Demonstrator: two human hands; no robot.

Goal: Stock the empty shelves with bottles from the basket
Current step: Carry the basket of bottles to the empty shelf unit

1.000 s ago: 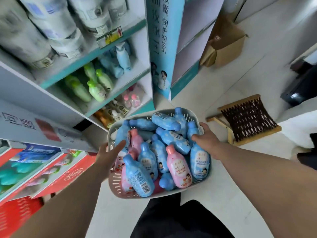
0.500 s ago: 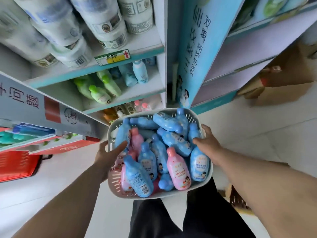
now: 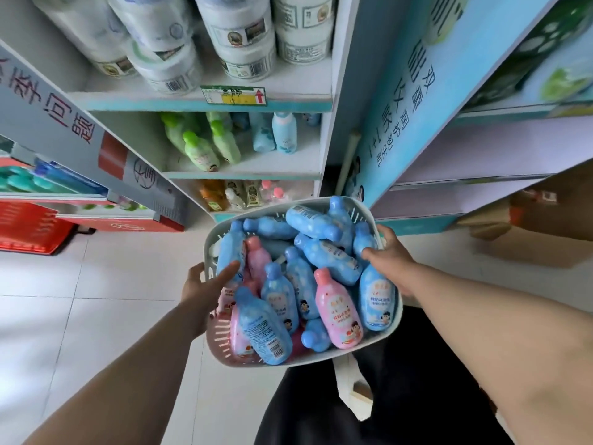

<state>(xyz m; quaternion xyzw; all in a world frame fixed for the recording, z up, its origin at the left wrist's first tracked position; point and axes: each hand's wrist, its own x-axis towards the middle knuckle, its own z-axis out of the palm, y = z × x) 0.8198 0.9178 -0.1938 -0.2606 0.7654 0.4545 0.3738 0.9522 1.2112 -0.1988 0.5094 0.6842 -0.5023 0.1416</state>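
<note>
1. Now the person has turned; the empty shelves are closer, on the right.
2. The left hand and right hand grip the basket by its sides; the bottles all lie inside.
3. Stocking can start soon.

Glossy white floor tiles spread below and left of the grip, catching bright light. Beyond the grip stands a white shelving unit with teal edges, stocked with tubs and green bottles, a blue printed panel rising at its right. A red crate sits well left of the grip, a cardboard box well right.
</note>
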